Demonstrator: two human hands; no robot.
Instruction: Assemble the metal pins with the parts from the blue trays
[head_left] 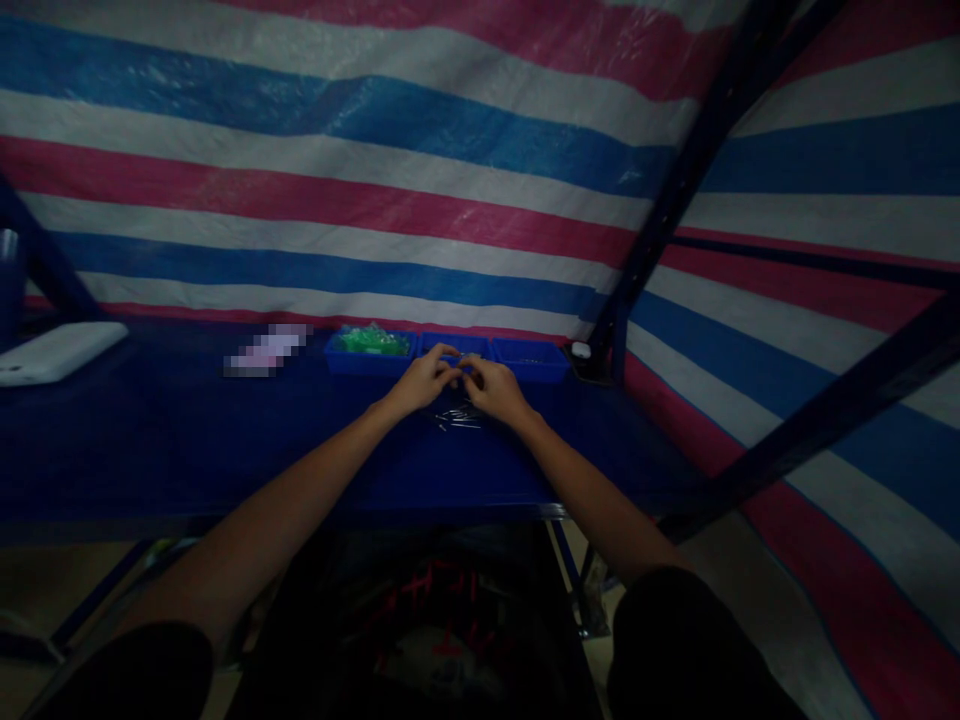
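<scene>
My left hand (pixel 424 382) and right hand (pixel 495 388) meet fingertip to fingertip over the blue table (pixel 187 440). Both are drawn into a narrow pinch, but whether a pin sits between them is too small to tell. The loose heap of thin metal pins (pixel 457 417) lies just nearer me, closest to my right hand, and most lie left to right. Beyond my knuckles runs a row of blue plastic trays (pixel 532 362), and the left tray (pixel 367 365) holds something green and glossy.

Metal pins (pixel 456 418): thin, silvery, a small loose heap (count unclear), lying flat and criss-crossed on the blue surface (pixel 225 440), just before the middle blue tray (pixel 478 345).
</scene>
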